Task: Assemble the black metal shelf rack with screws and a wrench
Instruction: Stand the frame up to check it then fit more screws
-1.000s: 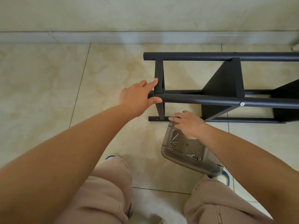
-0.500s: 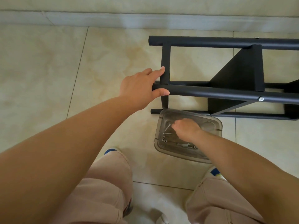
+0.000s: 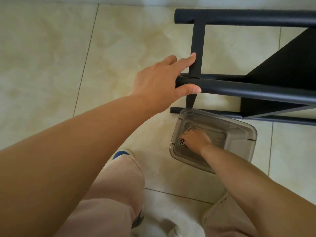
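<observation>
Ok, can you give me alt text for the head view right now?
Looking down, the left hand grips a tube end of the black rack lying on its side on the tiled floor, while the right hand reaches into a clear plastic bin holding screws.

We're gripping the rack (image 3: 248,89) tube end with our left hand (image 3: 160,82); our right hand (image 3: 196,140) is reaching into the clear bin (image 3: 239,132) among the screws (image 3: 181,144).

floor (image 3: 51,57): glossy beige marbled tiles, thin dark grout lines | wall base (image 3: 119,0): pale strip | light: soft, even
</observation>
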